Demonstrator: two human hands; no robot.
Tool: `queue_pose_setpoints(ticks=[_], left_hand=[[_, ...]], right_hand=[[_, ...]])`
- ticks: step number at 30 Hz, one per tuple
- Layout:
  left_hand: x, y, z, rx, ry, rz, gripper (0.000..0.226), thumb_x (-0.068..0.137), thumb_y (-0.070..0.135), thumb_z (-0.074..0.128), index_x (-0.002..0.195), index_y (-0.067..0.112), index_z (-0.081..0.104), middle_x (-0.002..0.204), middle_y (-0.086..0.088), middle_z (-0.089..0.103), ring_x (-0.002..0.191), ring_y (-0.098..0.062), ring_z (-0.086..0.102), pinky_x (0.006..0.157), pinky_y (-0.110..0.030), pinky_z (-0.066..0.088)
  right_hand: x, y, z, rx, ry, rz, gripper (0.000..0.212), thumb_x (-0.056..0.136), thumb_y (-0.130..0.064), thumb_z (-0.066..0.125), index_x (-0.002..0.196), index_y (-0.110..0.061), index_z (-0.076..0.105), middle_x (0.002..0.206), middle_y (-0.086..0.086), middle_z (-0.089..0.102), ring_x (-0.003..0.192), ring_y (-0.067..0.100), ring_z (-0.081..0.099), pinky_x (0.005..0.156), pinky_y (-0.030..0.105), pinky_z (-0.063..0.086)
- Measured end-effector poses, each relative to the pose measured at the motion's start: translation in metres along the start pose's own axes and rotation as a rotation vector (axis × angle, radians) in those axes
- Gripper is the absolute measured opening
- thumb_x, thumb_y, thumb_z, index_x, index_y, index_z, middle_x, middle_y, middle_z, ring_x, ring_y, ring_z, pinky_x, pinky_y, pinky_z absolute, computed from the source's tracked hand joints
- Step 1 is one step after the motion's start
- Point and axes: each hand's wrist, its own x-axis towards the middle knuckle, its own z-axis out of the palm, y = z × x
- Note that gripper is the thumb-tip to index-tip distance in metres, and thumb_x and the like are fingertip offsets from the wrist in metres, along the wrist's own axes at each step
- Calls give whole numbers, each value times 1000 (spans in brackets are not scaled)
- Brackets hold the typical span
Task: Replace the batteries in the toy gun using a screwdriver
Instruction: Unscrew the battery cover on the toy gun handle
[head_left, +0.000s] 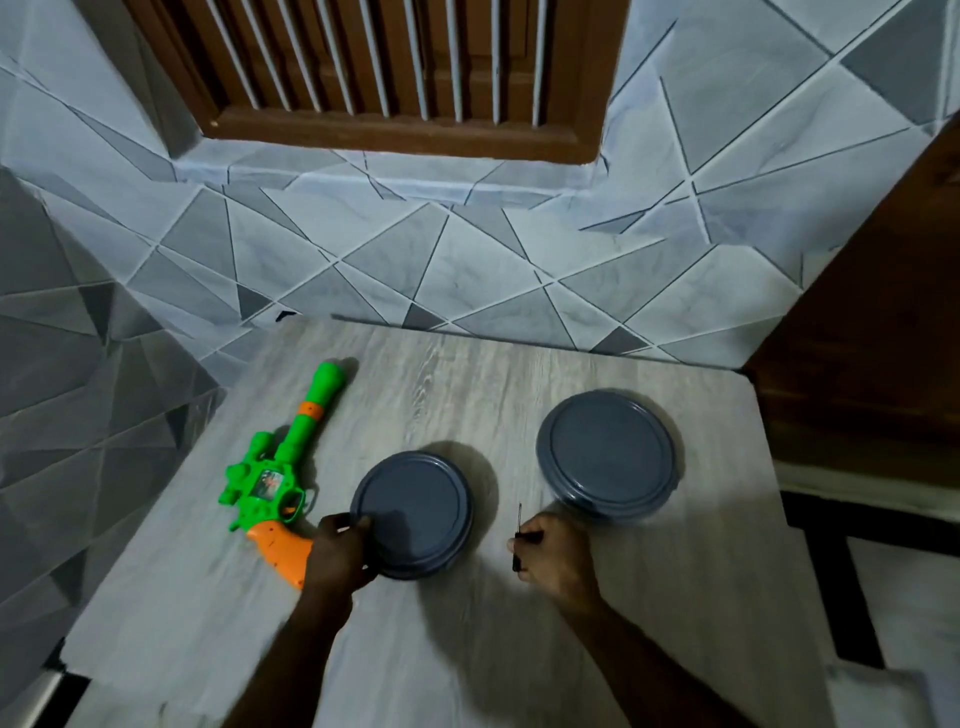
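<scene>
Evidently the work is at its opening stage: the toy gun (275, 478) lies flat and untouched on the table (467, 374), and no screw or battery cover looks disturbed, though the blur keeps such small parts from showing.

The landmark is the near tub (421, 509), a round grey lidded container. The left hand (337, 551) grips its left rim, thumb on top of the lid edge and fingers (363, 571) curled round the side. The gun lies just left of this tub, its orange grip almost touching the left hand and its green barrel pointing away toward the wall. The right hand (550, 556) is to the right of the tub, a little apart from it, its fingers closed round the dark handle of a thin screwdriver (518, 525) whose shaft stands upright. A second tub (608, 452) of the same kind sits farther right and behind.

What the tubs hold is hidden by their lids. As I judge it, the step in hand is opening or shifting the near tub, perhaps to reach the batteries. After that, the next move calls for freeing the left hand to steady the gun, finding the cover screw, and seating the screwdriver tip squarely before turning.
</scene>
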Motion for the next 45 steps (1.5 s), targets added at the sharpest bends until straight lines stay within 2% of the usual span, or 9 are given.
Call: queue_pose_setpoints(ticks=[10, 16, 20, 25, 30, 32, 35, 40, 45], left_hand=[[6, -7, 4, -14, -54, -28, 28, 97, 18, 56, 123, 10, 48, 103, -15, 58, 85, -28, 55, 62, -34, 49], [4, -15, 7, -15, -68, -2, 28, 97, 19, 57, 124, 12, 51, 115, -14, 60, 96, -28, 56, 67, -35, 51], [4, -16, 12, -2, -65, 21, 33, 96, 24, 60, 127, 14, 53, 120, -10, 60, 97, -27, 58, 71, -39, 51], [-1, -16, 19, 63, -46, 76, 4, 96, 25, 59, 94, 22, 60, 99, -11, 63, 83, -26, 56, 73, -41, 49], [3, -15, 17, 135, -1, 74, 36, 91, 33, 66, 122, 17, 58, 110, -9, 64, 91, -26, 62, 85, -51, 56], [6, -18, 15, 182, 15, 115, 47, 82, 43, 70, 120, 18, 59, 110, -9, 66, 96, -29, 63, 89, -58, 53], [7, -20, 12, 250, 46, 153, 70, 69, 56, 72, 127, 20, 57, 120, -7, 66, 110, -29, 63, 93, -55, 52], [-16, -4, 12, 389, 32, 252, 58, 89, 30, 70, 138, 7, 50, 137, -12, 56, 124, -29, 54, 101, -39, 45], [-13, 6, 4, 519, -18, 360, 50, 91, 28, 66, 135, 8, 54, 135, -11, 59, 122, -28, 56, 99, -36, 43]], right_hand=[[7, 22, 18, -155, 25, 18, 18, 78, -22, 74, 64, -21, 62, 60, -4, 69, 62, 10, 69, 73, 34, 59], [9, 24, 26, -154, 29, 85, 13, 78, -22, 76, 80, -11, 69, 74, 4, 74, 70, 17, 72, 76, 37, 60], [12, 24, 25, -151, 42, 101, 14, 74, -25, 75, 77, -13, 70, 70, 1, 74, 73, 17, 72, 77, 34, 59], [12, 24, 22, -170, 49, 99, 16, 78, -27, 74, 78, -11, 70, 67, -2, 71, 67, 10, 68, 70, 22, 53], [16, 28, 24, -184, 31, 105, 19, 77, -29, 75, 83, -13, 68, 78, 1, 73, 77, 16, 70, 74, 26, 54], [16, 28, 25, -188, 34, 106, 21, 77, -29, 75, 86, -13, 66, 79, 3, 73, 78, 18, 71, 74, 27, 55], [15, 27, 23, -191, 33, 98, 23, 77, -30, 76, 87, -12, 65, 79, 4, 74, 75, 19, 72, 75, 29, 57], [11, 28, 17, -185, 34, 86, 25, 80, -32, 76, 88, -12, 65, 80, 1, 74, 79, 18, 72, 79, 30, 57], [1, 20, 12, -400, 54, -101, 15, 94, -32, 59, 92, -18, 54, 95, 2, 68, 92, 17, 65, 80, 28, 50]])
